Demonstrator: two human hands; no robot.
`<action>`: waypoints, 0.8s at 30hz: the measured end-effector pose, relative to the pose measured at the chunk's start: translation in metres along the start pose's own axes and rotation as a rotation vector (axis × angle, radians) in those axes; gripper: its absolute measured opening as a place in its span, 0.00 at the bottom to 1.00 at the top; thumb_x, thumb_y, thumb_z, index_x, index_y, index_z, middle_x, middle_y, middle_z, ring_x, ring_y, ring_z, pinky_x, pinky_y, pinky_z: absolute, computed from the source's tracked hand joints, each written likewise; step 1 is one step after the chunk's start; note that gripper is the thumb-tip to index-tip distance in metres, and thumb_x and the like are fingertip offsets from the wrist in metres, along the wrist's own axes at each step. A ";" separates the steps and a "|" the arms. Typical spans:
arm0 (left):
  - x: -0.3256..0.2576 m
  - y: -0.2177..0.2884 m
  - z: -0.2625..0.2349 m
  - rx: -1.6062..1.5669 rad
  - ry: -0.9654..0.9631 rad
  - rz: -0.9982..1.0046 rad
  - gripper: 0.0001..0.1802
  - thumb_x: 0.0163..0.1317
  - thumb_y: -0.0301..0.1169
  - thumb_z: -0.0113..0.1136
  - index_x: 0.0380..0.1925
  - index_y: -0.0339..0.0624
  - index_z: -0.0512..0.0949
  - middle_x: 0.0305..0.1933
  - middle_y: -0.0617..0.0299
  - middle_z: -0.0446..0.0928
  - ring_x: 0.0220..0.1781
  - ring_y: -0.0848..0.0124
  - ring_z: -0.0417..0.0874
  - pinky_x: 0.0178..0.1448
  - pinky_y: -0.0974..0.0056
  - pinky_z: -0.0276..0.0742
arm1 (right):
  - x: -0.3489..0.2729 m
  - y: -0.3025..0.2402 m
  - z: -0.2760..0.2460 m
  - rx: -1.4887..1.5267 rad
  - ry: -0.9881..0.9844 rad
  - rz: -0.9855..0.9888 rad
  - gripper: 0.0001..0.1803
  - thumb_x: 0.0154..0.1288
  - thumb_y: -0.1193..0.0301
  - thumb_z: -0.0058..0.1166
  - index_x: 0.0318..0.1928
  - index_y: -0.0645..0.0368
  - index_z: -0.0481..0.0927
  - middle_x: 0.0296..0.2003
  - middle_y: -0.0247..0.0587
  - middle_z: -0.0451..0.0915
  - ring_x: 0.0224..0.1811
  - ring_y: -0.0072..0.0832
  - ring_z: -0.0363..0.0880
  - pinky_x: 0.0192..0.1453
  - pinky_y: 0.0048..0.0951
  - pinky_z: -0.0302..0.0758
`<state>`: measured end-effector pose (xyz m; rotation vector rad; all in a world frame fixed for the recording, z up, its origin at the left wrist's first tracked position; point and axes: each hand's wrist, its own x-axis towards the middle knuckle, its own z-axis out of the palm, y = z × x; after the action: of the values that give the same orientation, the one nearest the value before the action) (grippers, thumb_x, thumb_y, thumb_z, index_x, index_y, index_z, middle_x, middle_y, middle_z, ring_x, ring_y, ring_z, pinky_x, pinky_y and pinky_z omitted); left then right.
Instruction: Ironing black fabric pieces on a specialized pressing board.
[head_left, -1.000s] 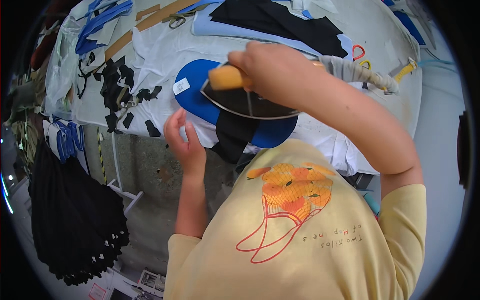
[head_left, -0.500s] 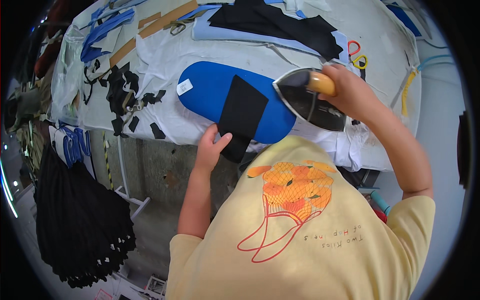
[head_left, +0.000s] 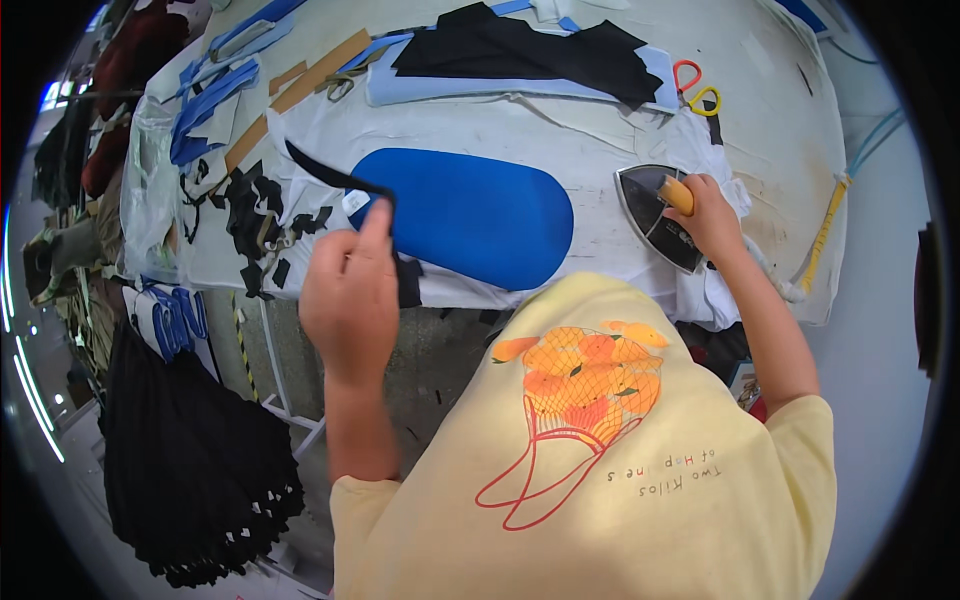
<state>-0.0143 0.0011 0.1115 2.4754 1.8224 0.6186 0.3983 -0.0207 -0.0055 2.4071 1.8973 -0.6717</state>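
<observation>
My left hand [head_left: 350, 285] is closed on a piece of black fabric [head_left: 338, 177], raised above the left end of the blue oval pad [head_left: 475, 210]. Seen almost edge-on, the fabric sticks out to the left, and a dark part hangs beside the hand. A small white label [head_left: 355, 202] sits at the pad's left end. To the right of the pad, my right hand [head_left: 708, 212] grips the wooden handle of an iron [head_left: 655, 225]. The iron's dark, pointed body stands on the white cloth, apart from the pad.
Black fabric pieces [head_left: 520, 45] lie on a light blue board [head_left: 480, 88] at the back. Scissors [head_left: 698, 88] with red and yellow handles lie beside it. Black scraps [head_left: 250, 215] cover the table's left side. A bundle of black fabric [head_left: 190, 450] hangs at the left.
My left hand has lifted the black fabric off the blue pad and moved it left. My right hand has moved the iron right, away from the pad.
</observation>
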 end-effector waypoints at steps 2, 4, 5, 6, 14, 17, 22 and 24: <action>-0.002 0.013 0.004 0.111 -0.129 0.064 0.19 0.63 0.30 0.61 0.55 0.52 0.82 0.30 0.63 0.71 0.30 0.63 0.76 0.29 0.59 0.71 | -0.002 0.000 0.002 0.004 0.020 -0.004 0.21 0.56 0.63 0.69 0.46 0.54 0.74 0.49 0.43 0.76 0.48 0.48 0.79 0.47 0.43 0.77; -0.013 0.012 0.026 0.103 -0.224 0.263 0.26 0.55 0.27 0.58 0.58 0.50 0.80 0.30 0.63 0.68 0.28 0.64 0.75 0.27 0.59 0.72 | -0.003 -0.001 0.005 0.010 0.035 -0.009 0.21 0.56 0.63 0.69 0.45 0.54 0.74 0.48 0.43 0.76 0.47 0.48 0.79 0.46 0.44 0.77; -0.028 0.007 0.043 0.095 -0.276 0.270 0.28 0.54 0.26 0.58 0.59 0.49 0.79 0.31 0.63 0.68 0.27 0.64 0.74 0.27 0.60 0.72 | -0.002 -0.002 0.006 -0.008 0.058 -0.008 0.20 0.56 0.63 0.69 0.45 0.54 0.75 0.47 0.43 0.76 0.46 0.47 0.79 0.46 0.44 0.77; -0.040 0.004 0.056 0.086 -0.331 0.281 0.30 0.53 0.26 0.57 0.60 0.49 0.78 0.31 0.62 0.68 0.27 0.65 0.74 0.26 0.60 0.72 | -0.002 -0.003 0.007 -0.025 0.080 -0.003 0.20 0.56 0.63 0.69 0.45 0.54 0.75 0.46 0.42 0.77 0.46 0.47 0.80 0.45 0.44 0.77; -0.065 0.007 0.077 0.101 -0.311 0.190 0.31 0.52 0.23 0.60 0.60 0.51 0.78 0.33 0.65 0.69 0.27 0.69 0.75 0.25 0.64 0.73 | 0.001 -0.002 0.008 -0.020 0.095 -0.004 0.19 0.55 0.65 0.69 0.45 0.54 0.76 0.47 0.42 0.77 0.46 0.46 0.80 0.46 0.43 0.78; -0.068 0.011 0.079 0.114 -0.293 0.175 0.32 0.52 0.22 0.60 0.60 0.51 0.78 0.33 0.65 0.68 0.27 0.70 0.74 0.26 0.65 0.73 | 0.003 0.001 -0.002 -0.001 0.040 -0.047 0.19 0.55 0.67 0.68 0.47 0.55 0.77 0.50 0.43 0.77 0.48 0.47 0.79 0.47 0.43 0.78; -0.071 0.012 0.084 0.075 -0.249 0.180 0.31 0.52 0.22 0.59 0.61 0.49 0.77 0.32 0.65 0.68 0.27 0.70 0.74 0.26 0.66 0.72 | -0.011 -0.058 -0.057 0.062 0.006 -0.252 0.20 0.53 0.75 0.67 0.48 0.54 0.76 0.55 0.40 0.75 0.51 0.49 0.78 0.51 0.42 0.77; -0.077 0.012 0.085 0.109 -0.238 0.154 0.32 0.52 0.21 0.59 0.61 0.49 0.77 0.33 0.65 0.68 0.28 0.70 0.74 0.26 0.66 0.72 | -0.013 -0.102 -0.083 0.042 -0.046 -0.377 0.21 0.51 0.78 0.66 0.46 0.55 0.75 0.56 0.38 0.73 0.51 0.49 0.78 0.51 0.42 0.78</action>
<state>0.0044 -0.0540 0.0124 2.6419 1.6324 0.2181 0.3281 0.0163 0.1002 2.0481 2.3637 -0.7753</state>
